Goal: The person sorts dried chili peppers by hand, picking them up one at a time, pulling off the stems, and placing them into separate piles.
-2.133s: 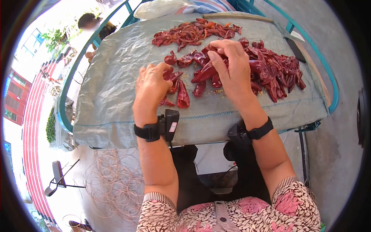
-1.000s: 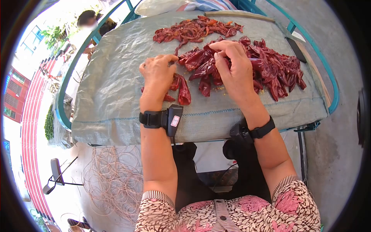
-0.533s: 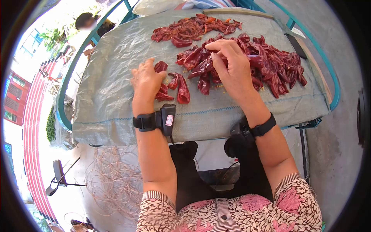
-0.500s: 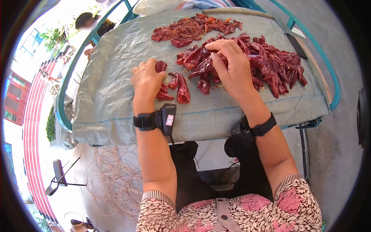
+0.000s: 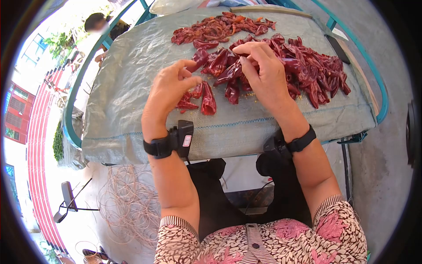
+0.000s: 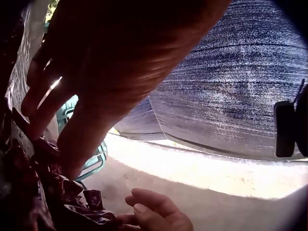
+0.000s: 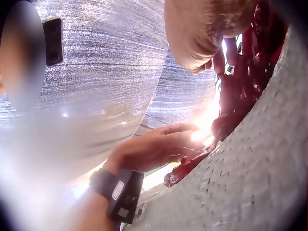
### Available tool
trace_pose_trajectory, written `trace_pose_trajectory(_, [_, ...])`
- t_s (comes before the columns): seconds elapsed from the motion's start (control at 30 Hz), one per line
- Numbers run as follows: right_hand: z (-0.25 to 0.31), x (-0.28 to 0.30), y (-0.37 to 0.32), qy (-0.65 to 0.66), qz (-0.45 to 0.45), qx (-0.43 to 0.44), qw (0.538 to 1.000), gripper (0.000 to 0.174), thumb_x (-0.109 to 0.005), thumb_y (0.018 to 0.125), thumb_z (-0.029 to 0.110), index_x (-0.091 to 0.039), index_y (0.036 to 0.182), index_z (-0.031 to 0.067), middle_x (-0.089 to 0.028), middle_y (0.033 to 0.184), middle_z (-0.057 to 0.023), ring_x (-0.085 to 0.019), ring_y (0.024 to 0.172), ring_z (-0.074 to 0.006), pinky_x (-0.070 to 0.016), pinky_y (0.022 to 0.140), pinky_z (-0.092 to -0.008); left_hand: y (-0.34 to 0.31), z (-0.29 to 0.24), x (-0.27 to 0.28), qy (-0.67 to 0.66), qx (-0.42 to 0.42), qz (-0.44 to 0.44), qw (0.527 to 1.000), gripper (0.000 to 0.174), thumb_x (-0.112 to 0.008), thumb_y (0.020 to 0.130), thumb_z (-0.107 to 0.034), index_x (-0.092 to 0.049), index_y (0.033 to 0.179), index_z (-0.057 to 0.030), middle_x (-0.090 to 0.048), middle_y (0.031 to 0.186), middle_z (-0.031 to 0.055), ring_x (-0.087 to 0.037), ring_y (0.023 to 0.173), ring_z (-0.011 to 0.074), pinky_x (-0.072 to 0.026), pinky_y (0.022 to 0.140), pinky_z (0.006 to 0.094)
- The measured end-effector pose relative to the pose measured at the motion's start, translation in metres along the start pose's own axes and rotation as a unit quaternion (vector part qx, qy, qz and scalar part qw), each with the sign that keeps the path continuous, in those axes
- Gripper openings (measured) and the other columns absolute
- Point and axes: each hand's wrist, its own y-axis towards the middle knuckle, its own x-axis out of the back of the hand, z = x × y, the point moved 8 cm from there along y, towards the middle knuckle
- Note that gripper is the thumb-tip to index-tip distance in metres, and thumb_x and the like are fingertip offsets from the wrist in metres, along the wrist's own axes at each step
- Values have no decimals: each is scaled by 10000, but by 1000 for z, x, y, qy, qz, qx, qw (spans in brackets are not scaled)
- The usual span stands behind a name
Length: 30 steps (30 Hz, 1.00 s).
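Observation:
In the head view, my left hand (image 5: 167, 88) is over the left part of the sacking, its fingertips holding a dried red pepper (image 5: 200, 58). The thumb stands apart, below the index finger. Under it lie a few loose peppers, one of them a flattened pepper (image 5: 208, 101). My right hand (image 5: 266, 77) bends its thumb and fingers down over the near side of a large heap of dark red peppers (image 5: 314, 79); whether it grips one, I cannot tell. The right wrist view shows the left hand (image 7: 156, 149) close to the peppers (image 7: 190, 166) at the heap's edge.
A second pile of thinner, brighter peppers (image 5: 215, 28) lies at the far edge. A black phone-like slab (image 5: 337, 48) rests on the right. A teal metal rail (image 5: 378, 92) frames the grey-green sacking (image 5: 127, 101). Another person (image 5: 99, 24) is beyond the rail. Coiled wire (image 5: 129, 198) lies on the ground.
A pepper has come to the near edge of the far pile. My left hand went back left, took another pepper, and has carried it right. The right hand has hardly moved.

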Motion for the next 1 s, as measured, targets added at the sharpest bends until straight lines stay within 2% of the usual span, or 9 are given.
trace_pose_trajectory(0.2, [0, -2, 0, -6, 4, 1, 1000, 191, -610, 917, 39, -678, 1085, 99, -663, 1057, -94, -677, 967, -291, -558, 812, -366, -23, -24, -21, 254, -143, 11, 957, 703, -865, 671, -451, -675, 1270, -136, -637, 1222, 151, -496, 1250, 351, -426, 1055, 454])
trace_pose_trajectory(0.3, [-1, -3, 0, -8, 6, 2, 1000, 189, -614, 913, 38, -684, 1077, 100, -666, 1063, -88, -679, 974, -285, -559, 819, -365, -23, -28, -27, 311, -120, 26, 942, 690, -879, 675, -320, -635, 1299, -156, -595, 1232, 139, -550, 1151, 314, -477, 963, 370])
trace_pose_trajectory(0.5, [-1, -4, -1, -8, 8, 5, 1000, 171, -626, 908, 37, -694, 1053, 96, -670, 1065, -78, -682, 982, -276, -561, 826, -358, -11, -23, -28, 207, -87, 7, 974, 656, -836, 660, -187, -603, 1270, -115, -575, 1147, 177, -596, 1080, 339, -480, 969, 392])
trace_pose_trajectory(0.6, [-1, -3, 0, -4, 3, 11, 1000, 161, -630, 907, 34, -696, 1041, 95, -672, 1060, -74, -684, 983, -272, -562, 824, -357, -3, -13, -11, 202, -79, -98, 971, 694, -849, 697, -219, -588, 1329, -100, -577, 1153, 169, -594, 1075, 329, -480, 982, 403])
trace_pose_trajectory(0.7, [0, -3, 0, -7, 1, 20, 1000, 153, -631, 907, 33, -697, 1031, 95, -675, 1055, -70, -684, 981, -270, -563, 821, -356, -7, -26, 13, 140, -160, -220, 952, 739, -842, 757, -263, -549, 1414, -93, -581, 1247, 185, -598, 1138, 310, -479, 994, 397])
trace_pose_trajectory(0.73, [0, -3, 0, -8, 1, 23, 1000, 150, -631, 907, 33, -696, 1027, 94, -675, 1054, -69, -685, 980, -269, -563, 820, -355, -10, -32, 15, 111, -197, -211, 951, 765, -829, 799, -312, -517, 1465, -103, -576, 1336, 210, -590, 1211, 295, -471, 1015, 381])
trace_pose_trajectory(0.83, [0, -3, 0, -2, 8, 8, 1000, 147, -632, 908, 35, -696, 1026, 96, -675, 1057, -66, -685, 980, -268, -564, 820, -353, -16, -19, 35, 15, -63, -214, 975, 736, -816, 808, -317, -532, 1451, -100, -584, 1360, 213, -586, 1245, 292, -465, 1030, 369])
trace_pose_trajectory(0.93, [-1, -3, -1, 1, 5, 13, 1000, 144, -634, 909, 40, -697, 1024, 99, -673, 1060, -63, -684, 980, -266, -563, 820, -351, -29, -4, 54, 234, 16, -214, 948, 791, -841, 729, -392, -565, 1423, -133, -637, 1298, 145, -617, 1200, 341, -478, 1008, 437])
trace_pose_trajectory(1.0, [-1, -4, -1, -5, 7, 13, 1000, 142, -635, 909, 42, -697, 1023, 99, -672, 1062, -62, -684, 980, -265, -563, 818, -352, -40, 2, 44, 277, 22, -124, 953, 766, -845, 715, -373, -582, 1411, -191, -640, 1273, 140, -624, 1175, 346, -485, 990, 433])
